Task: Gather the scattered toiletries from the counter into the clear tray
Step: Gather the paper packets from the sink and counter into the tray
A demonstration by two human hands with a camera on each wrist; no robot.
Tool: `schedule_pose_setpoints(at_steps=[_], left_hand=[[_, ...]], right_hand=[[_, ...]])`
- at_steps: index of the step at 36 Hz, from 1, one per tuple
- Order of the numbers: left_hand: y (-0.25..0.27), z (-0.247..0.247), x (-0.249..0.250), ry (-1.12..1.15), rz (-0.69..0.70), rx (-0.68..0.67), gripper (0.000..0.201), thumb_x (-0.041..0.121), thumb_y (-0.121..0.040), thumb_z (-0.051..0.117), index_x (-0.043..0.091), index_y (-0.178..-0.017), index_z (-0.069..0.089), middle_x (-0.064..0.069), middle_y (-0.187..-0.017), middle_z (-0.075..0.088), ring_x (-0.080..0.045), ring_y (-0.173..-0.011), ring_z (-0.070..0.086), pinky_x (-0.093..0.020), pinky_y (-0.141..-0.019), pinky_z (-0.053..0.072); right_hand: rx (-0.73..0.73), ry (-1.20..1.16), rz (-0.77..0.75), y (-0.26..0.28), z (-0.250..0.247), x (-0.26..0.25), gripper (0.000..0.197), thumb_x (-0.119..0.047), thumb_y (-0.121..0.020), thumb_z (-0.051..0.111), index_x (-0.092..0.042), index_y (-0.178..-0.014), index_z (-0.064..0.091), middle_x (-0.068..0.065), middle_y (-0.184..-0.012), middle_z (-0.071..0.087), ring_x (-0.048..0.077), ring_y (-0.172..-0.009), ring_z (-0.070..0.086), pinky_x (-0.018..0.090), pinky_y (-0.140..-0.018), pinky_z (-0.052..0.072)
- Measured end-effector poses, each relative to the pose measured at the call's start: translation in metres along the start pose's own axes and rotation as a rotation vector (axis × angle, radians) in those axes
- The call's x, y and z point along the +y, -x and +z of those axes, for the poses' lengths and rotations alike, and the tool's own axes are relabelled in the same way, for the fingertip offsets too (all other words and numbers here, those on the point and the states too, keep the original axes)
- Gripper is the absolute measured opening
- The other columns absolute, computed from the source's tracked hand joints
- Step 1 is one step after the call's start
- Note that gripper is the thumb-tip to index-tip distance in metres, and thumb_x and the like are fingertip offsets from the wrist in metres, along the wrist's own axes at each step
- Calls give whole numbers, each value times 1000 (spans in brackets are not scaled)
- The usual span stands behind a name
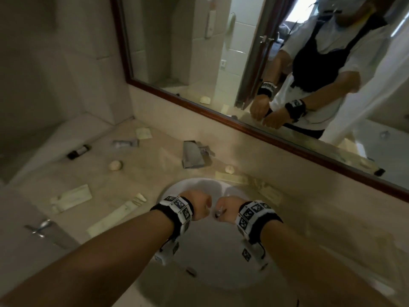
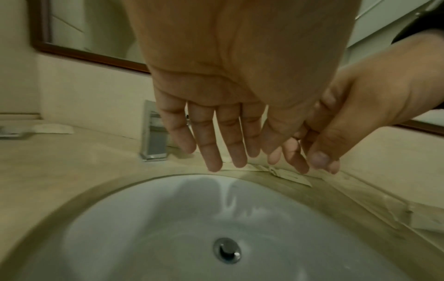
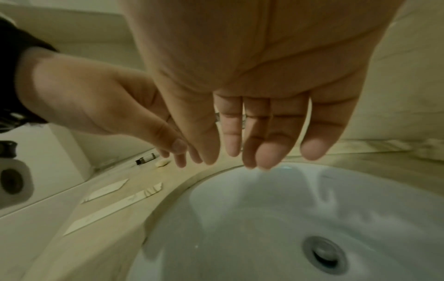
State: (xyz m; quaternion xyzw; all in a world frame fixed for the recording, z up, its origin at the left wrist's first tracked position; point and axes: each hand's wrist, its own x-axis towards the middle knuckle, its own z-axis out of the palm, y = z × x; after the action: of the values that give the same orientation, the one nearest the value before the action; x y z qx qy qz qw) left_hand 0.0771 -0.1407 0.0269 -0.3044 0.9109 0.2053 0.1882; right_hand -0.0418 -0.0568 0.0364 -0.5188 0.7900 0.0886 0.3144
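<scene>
Both my hands hang side by side over the white sink [image 1: 212, 269], fingers straight and empty. In the head view my left hand [image 1: 200, 206] nearly touches my right hand [image 1: 224, 208]. The wrist views show the left hand [image 2: 216, 144] and right hand [image 3: 259, 140] holding nothing. Toiletries lie on the counter to the left: a small black bottle [image 1: 78, 151], a grey tube [image 1: 125, 143], a round soap [image 1: 115, 165], long pale packets [image 1: 72, 198] and a small tube [image 1: 139, 198]. A faint clear tray [image 1: 267, 192] seems to lie right of the sink, beside a packet [image 1: 230, 177].
A chrome faucet [image 1: 194, 155] stands behind the sink, with a second soap [image 1: 229, 169] next to it. A mirror [image 1: 221, 52] runs along the back wall. A sachet [image 1: 143, 133] lies in the far corner. A toilet roll [image 3: 14, 180] hangs low at the left.
</scene>
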Motion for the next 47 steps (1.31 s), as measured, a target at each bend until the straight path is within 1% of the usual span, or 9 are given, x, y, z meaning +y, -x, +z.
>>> schedule_pose_setpoints(at_steps=[9,17,21,25,28,33,37,44,47], left_hand=[[36,7,-144,33,-204,20,35,27,-93,50,14,-125,58,-9,-127,60,-27,-107,59,-33,-88,49],[54,42,-252,193,-398,-8,67,37,-82,71,13,-139,46,-7,-134,56,-27,-112,61,-32,-87,51],[51,52,-262,201,-440,-95,46,36,-84,68,4,-117,62,-11,-107,64,-25,-91,63,-29,-73,47],[42,57,-262,210,-461,-149,26,30,-88,63,8,-103,66,-5,-78,53,-17,-68,51,-29,-69,42],[32,53,-260,200,-396,-264,27,40,-82,65,13,-81,62,-5,-80,60,-24,-71,58,-37,-69,52],[6,48,-241,255,-319,-332,43,40,-89,57,16,-124,57,-6,-125,60,-28,-110,60,-43,-96,50],[-13,29,-209,340,-221,-337,39,29,-97,51,7,-128,54,-12,-127,57,-33,-118,56,-38,-94,46],[-50,13,-151,382,-101,-434,32,27,-97,53,4,-119,56,-16,-120,60,-30,-106,59,-36,-89,49],[-65,14,-136,338,-69,-456,33,39,-94,55,7,-105,55,-7,-95,57,-19,-81,56,-25,-70,47]], right_hand=[[-88,98,-119,-67,17,-131,43,-28,-91,56,-20,-133,51,5,-136,54,26,-121,53,34,-101,45],[-206,254,-181,-115,40,-198,29,-15,-97,44,-6,-120,59,15,-116,62,34,-101,62,38,-86,49],[-213,281,-176,-133,51,-207,21,-17,-95,43,-11,-107,59,14,-106,64,28,-78,58,36,-70,48],[-220,265,-166,-144,55,-211,28,-17,-94,42,-14,-117,57,12,-113,63,32,-101,64,43,-86,53],[-210,219,-147,-150,51,-206,31,-17,-93,47,-15,-122,58,9,-119,62,29,-107,61,38,-90,51],[-223,183,-51,-147,35,-171,26,-25,-93,49,-14,-114,60,11,-113,62,30,-104,61,41,-86,52],[-199,154,65,-137,13,-125,34,-27,-96,49,-9,-125,55,11,-129,55,30,-116,54,37,-97,45],[-49,203,287,-131,-6,-30,55,-36,-92,52,-16,-142,40,9,-153,26,33,-134,36,44,-110,37],[-30,186,327,-135,-8,11,63,-38,-88,54,-19,-144,35,4,-161,6,34,-143,23,46,-113,33]])
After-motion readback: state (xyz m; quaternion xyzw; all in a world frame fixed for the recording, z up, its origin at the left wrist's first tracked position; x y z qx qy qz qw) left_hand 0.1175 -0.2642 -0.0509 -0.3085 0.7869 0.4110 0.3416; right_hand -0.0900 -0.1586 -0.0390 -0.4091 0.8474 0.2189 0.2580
